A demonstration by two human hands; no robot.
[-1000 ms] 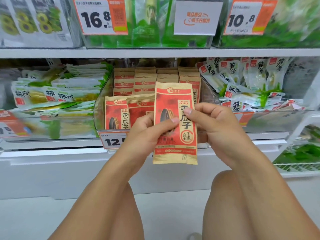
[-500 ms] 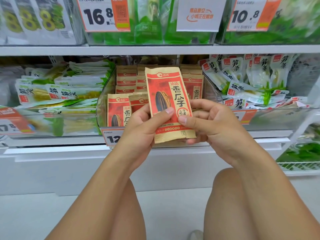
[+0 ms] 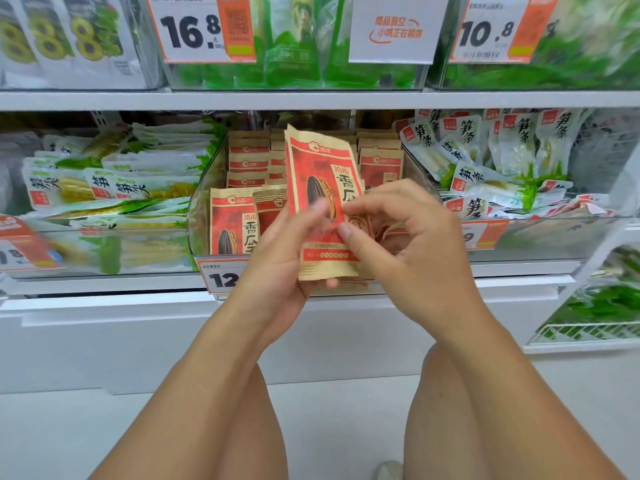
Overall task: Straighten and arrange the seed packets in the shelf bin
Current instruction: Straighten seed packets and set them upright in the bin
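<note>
Both the left hand (image 3: 277, 261) and right hand (image 3: 408, 244) pinch one seed packet (image 3: 320, 181) upright before the shelf bin (image 3: 199, 220); far rows look tidy, near packets remain loose.

Held seed packet (image 3: 320, 188): tan kraft edges, red panel, black striped sunflower seed, black characters. Packets in the clear bin (image 3: 199, 216): same tan and red, small white logo. Price tags (image 3: 201, 29): white with black digits, orange side strip. Neighbouring bamboo-shoot packs (image 3: 485, 157): white and green, red squares, black brush characters. Shelf (image 3: 311, 98): plain white.
</note>
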